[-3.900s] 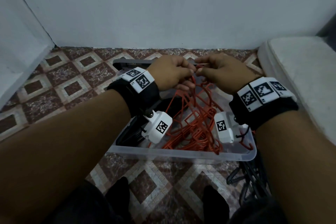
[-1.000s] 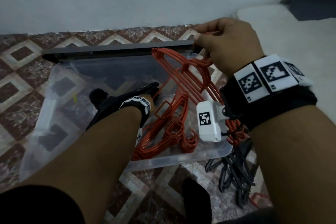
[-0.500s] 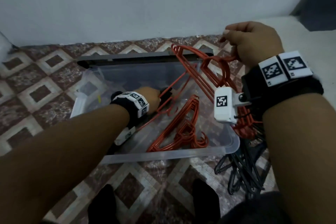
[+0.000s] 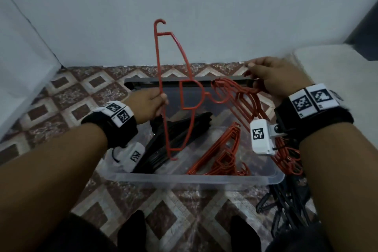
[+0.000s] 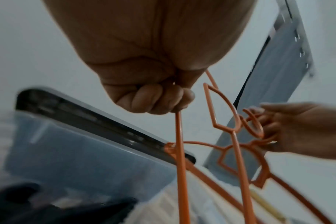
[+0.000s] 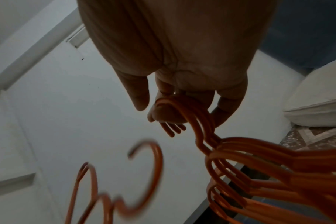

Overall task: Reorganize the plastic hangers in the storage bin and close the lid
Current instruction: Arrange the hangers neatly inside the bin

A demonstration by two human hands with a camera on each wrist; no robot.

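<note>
A clear plastic storage bin (image 4: 194, 179) sits on the tiled floor, its dark-rimmed lid (image 4: 143, 83) open behind it. My left hand (image 4: 152, 104) grips the straight bar of one red hanger (image 4: 159, 67) and holds it upright over the bin; the fist (image 5: 159, 98) is closed round the bar (image 5: 179, 151). My right hand (image 4: 272, 80) holds a bundle of red hangers (image 4: 241, 99) by their hooks, which hang over curled fingers (image 6: 182, 112) above the bin's right side. Black hangers (image 4: 180, 129) and more red hangers (image 4: 225, 155) lie inside the bin.
A pile of black hangers (image 4: 286, 206) lies on the floor by the bin's right front corner. A white cushion (image 4: 337, 63) lies at the right and a grey wall (image 4: 184, 6) rises just behind the bin. My feet (image 4: 133, 229) are near the bin's front edge.
My left hand has come up out of the bin with one red hanger, now held upright. My right hand keeps its bundle of red hangers at the bin's right.
</note>
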